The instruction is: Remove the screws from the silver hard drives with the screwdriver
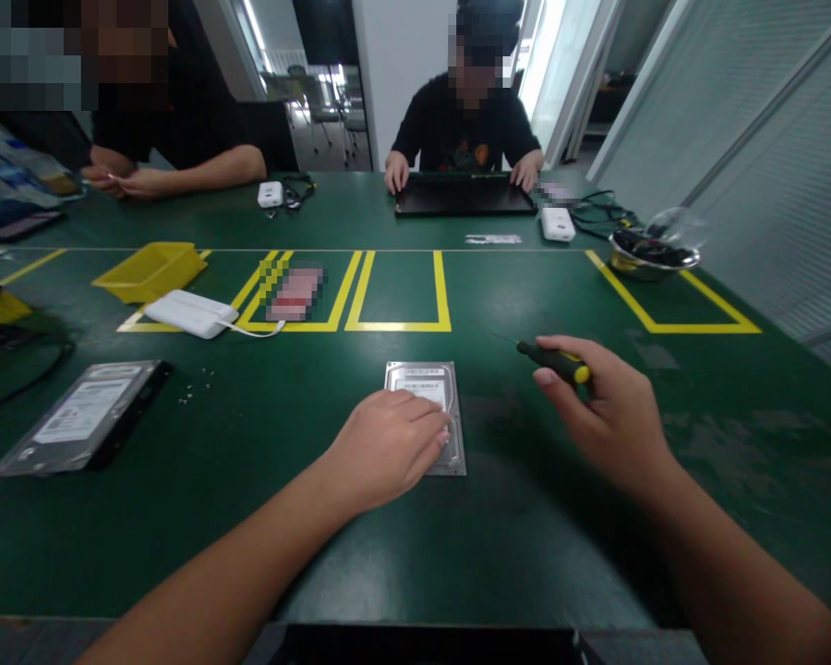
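Note:
A small silver hard drive [458,451] with a white label lies flat on the green table in front of me. Across its left and middle part rests my left hand [394,443], fingers together and bent down onto the drive, steadying it; the palm side is hidden. To the right, my right hand [606,397] is closed around a black and yellow screwdriver [558,361]. Its thin shaft points left, above the table and apart from the drive. A larger hard drive [83,416] sits at the left, with several tiny screws [188,392] beside it.
A yellow bin [150,271], a white power bank [190,313] and a cabled phone [295,294] lie beyond, left. A metal bowl of dark items [655,254] stands far right. Across the table, one person holds a black laptop-like panel [465,195]; another person [180,139] sits left.

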`<state>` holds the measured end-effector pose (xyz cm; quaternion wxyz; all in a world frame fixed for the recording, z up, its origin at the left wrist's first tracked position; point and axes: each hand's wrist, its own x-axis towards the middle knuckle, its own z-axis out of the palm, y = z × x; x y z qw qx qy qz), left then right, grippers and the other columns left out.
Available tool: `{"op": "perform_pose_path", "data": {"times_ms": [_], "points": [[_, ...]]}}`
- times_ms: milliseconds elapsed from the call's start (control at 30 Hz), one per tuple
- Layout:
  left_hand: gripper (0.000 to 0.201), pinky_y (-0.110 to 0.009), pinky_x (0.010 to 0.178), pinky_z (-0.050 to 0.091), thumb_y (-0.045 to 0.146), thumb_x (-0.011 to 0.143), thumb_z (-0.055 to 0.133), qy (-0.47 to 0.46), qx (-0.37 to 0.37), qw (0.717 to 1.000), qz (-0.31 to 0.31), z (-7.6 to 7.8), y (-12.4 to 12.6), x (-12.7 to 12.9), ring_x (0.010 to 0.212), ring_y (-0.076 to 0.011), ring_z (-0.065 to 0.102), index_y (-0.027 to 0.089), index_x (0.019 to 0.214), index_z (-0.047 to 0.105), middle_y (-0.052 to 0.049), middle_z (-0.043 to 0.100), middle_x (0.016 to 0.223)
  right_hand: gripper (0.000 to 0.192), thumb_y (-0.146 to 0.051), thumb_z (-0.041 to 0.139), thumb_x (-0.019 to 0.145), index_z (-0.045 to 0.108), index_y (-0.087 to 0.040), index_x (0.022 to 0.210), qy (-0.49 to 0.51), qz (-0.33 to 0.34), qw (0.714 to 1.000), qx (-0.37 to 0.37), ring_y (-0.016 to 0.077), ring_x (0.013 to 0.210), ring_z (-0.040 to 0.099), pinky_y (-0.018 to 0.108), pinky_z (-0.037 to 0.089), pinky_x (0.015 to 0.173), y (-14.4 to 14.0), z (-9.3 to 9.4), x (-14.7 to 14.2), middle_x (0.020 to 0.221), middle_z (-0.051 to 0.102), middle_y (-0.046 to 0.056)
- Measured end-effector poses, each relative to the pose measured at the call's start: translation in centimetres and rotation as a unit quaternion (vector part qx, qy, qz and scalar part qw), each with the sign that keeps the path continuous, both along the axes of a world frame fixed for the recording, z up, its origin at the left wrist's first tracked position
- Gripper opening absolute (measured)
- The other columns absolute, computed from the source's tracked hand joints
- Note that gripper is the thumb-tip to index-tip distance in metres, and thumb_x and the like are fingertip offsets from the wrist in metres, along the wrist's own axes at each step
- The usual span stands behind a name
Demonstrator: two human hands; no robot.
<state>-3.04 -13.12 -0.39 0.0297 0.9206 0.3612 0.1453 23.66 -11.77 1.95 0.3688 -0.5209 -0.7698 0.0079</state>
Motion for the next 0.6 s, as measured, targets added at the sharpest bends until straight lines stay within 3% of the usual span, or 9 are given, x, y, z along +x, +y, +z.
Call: {"op": "perform_pose_path", "data": {"times_ms": [167, 267, 333, 500, 600], "points": [[0.031, -0.044, 0.087, 0.053, 0.031, 0.1, 0.043, -0.002, -0.002, 1.0, 0.001, -0.1, 0.0, -0.1, 0.099, -0.0242, 0.067, 0.018, 0.114, 0.068, -0.006, 0.073, 0.106, 0.025, -0.035, 0.054, 0.094, 0.063, -0.022, 0.113, 0.078, 0.024, 0.997, 0.008, 0.0215, 0.089, 0.065, 0.039, 0.05, 0.08, -1.1, 2.3, -0.9, 0.096, 0.069, 0.006], [0.031, -0.043, 0.088, 0.052, 0.031, 0.1, 0.043, -0.002, -0.009, 1.0, -0.001, 0.0, 0.0, -0.1, 0.099, -0.024, 0.067, 0.018, 0.114, 0.068, -0.007, 0.073, 0.106, 0.025, -0.037, 0.052, 0.095, 0.064, -0.024, 0.113, 0.081, 0.038, 0.995, 0.043, 0.0243, 0.094, 0.063, 0.042, 0.049, 0.082, -1.6, 4.2, -1.3, 0.098, 0.067, 0.008], [0.031, -0.043, 0.088, 0.052, 0.031, 0.1, 0.043, 0.0, -0.015, 1.0, -0.001, 0.1, 0.0, -0.1, 0.099, -0.0241, 0.067, 0.018, 0.114, 0.068, -0.006, 0.072, 0.107, 0.025, -0.036, 0.051, 0.096, 0.062, -0.026, 0.115, 0.066, 0.036, 0.997, 0.021, 0.0244, 0.094, 0.064, 0.042, 0.05, 0.081, -1.8, 5.5, -1.6, 0.103, 0.067, 0.009], [0.032, -0.044, 0.086, 0.052, 0.031, 0.1, 0.042, 0.001, -0.019, 1.0, 0.001, 0.1, 0.0, -0.1, 0.099, -0.0245, 0.066, 0.018, 0.114, 0.068, -0.006, 0.072, 0.106, 0.027, -0.042, 0.068, 0.086, 0.066, -0.029, 0.11, 0.089, 0.04, 0.995, 0.009, 0.0204, 0.071, 0.066, 0.036, 0.051, 0.058, -1.7, 7.7, -2.3, 0.094, 0.071, 0.003], [0.032, -0.044, 0.086, 0.051, 0.031, 0.1, 0.042, -0.001, -0.017, 1.0, 0.002, 0.0, 0.1, -0.1, 0.099, -0.0245, 0.066, 0.018, 0.114, 0.068, -0.007, 0.072, 0.106, 0.031, -0.041, 0.071, 0.084, 0.066, -0.029, 0.111, 0.087, 0.066, 0.994, 0.003, 0.0196, 0.07, 0.067, 0.034, 0.053, 0.056, -1.4, 8.6, -2.7, 0.095, 0.072, 0.002]]}}
